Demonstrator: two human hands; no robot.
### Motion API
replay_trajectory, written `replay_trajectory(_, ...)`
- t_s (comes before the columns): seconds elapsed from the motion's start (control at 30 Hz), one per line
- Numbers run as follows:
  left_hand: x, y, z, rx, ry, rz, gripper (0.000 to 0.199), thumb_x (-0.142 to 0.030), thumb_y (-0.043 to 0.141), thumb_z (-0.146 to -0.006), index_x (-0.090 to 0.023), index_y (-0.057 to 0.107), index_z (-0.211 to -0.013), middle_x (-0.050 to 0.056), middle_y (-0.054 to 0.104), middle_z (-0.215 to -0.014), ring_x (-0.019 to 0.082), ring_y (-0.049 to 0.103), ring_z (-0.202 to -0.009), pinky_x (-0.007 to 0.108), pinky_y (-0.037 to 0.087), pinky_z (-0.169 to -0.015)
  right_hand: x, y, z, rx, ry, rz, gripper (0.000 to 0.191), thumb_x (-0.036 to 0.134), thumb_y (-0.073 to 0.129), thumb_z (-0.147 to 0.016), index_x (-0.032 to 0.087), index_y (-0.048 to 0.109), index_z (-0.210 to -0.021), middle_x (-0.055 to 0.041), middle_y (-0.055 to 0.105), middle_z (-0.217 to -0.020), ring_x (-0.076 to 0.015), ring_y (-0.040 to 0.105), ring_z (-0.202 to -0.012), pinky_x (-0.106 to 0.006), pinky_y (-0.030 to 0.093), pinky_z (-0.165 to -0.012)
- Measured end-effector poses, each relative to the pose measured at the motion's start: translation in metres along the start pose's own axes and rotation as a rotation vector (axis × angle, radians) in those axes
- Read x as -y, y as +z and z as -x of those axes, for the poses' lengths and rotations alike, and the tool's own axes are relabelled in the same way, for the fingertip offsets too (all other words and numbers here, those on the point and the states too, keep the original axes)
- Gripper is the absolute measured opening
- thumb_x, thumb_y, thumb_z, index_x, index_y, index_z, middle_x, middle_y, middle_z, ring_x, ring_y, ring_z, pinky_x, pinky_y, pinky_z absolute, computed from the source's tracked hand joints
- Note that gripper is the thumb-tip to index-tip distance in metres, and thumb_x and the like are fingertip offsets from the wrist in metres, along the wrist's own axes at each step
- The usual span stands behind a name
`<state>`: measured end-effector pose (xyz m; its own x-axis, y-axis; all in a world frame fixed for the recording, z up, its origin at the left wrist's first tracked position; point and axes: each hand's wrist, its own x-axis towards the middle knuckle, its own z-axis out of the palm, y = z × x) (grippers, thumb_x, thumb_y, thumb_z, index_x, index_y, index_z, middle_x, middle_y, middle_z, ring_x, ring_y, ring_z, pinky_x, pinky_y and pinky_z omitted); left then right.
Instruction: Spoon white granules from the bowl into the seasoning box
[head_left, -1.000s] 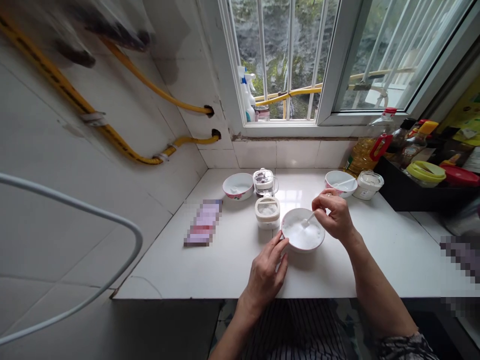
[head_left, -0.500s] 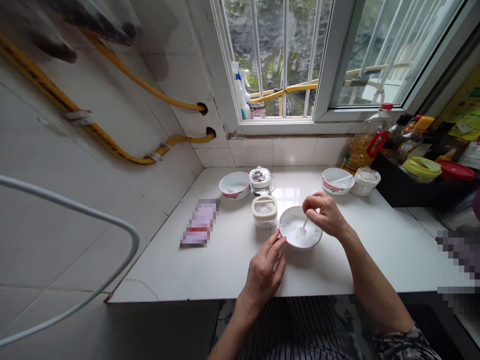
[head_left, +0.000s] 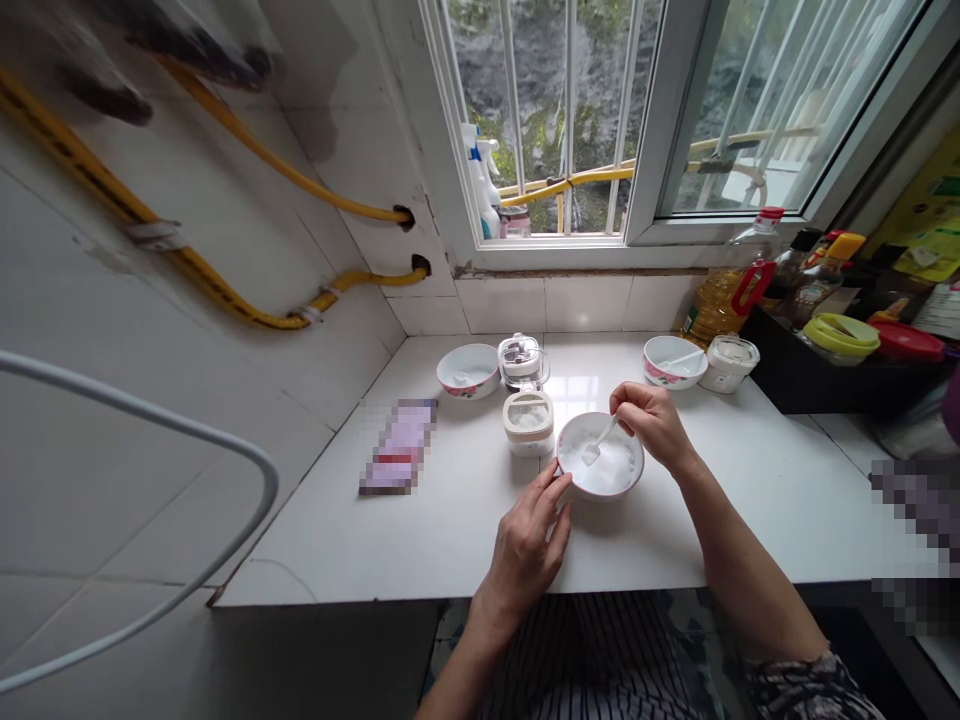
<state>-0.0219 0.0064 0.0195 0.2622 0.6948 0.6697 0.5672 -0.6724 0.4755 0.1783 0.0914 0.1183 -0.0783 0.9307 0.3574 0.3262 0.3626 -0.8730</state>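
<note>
A white bowl (head_left: pixel 609 478) of white granules stands on the counter in front of me. My right hand (head_left: pixel 649 422) pinches the handle of a small white spoon (head_left: pixel 592 454); the spoon's tip is at the granules, tilted down to the left. At the bowl's left rim, my left hand (head_left: pixel 529 545) steadies it with the fingertips, the thumb lower down. Just left of the bowl is a lidded seasoning jar (head_left: pixel 529 425) with white contents. Behind that jar stands another clear jar (head_left: pixel 521 362) with dark contents.
A flowered bowl (head_left: pixel 468 371) stands back left, and another bowl (head_left: pixel 674 362) with a white spoon back right, beside a white-lidded jar (head_left: pixel 729 364). An oil bottle (head_left: pixel 724 295) and a black rack (head_left: pixel 806 375) stand at the right. A blurred purple packet (head_left: pixel 399 447) lies left.
The spoon has swung over so its tip lies further left and higher in the bowl, its handle more slanted. My left hand and the bowl have stayed put.
</note>
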Motion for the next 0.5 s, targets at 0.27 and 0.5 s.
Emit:
replay_trajectory(0.27, 0.0, 0.0, -0.001, 0.0, -0.002, 0.016, 0.04, -0.008, 0.049, -0.095, -0.019, 0.052, -0.133, 0.017, 0.06, -0.138, 0.026, 0.061, -0.127, 0.039, 0.062, -0.095, -0.009, 0.0, -0.011, -0.106, 0.243, -0.353, 0.008, 0.023, 0.052, -0.054, 0.019, 0.06, -0.053, 0.0038, 0.049, -0.038, -0.0105, 0.041, -0.04, -0.027, 0.033, -0.049)
replay_trajectory(0.5, 0.0, 0.002, 0.0, -0.005, -0.003, 0.009, 0.039, -0.01, 0.048, -0.095, -0.019, 0.052, -0.133, 0.017, 0.061, -0.137, 0.026, 0.062, -0.125, 0.039, 0.062, -0.094, -0.01, 0.018, -0.007, -0.047, 0.296, -0.486, 0.008, 0.025, 0.06, -0.058, 0.02, 0.064, -0.063, 0.0021, 0.062, -0.046, -0.0144, 0.053, -0.049, -0.031, 0.044, -0.061)
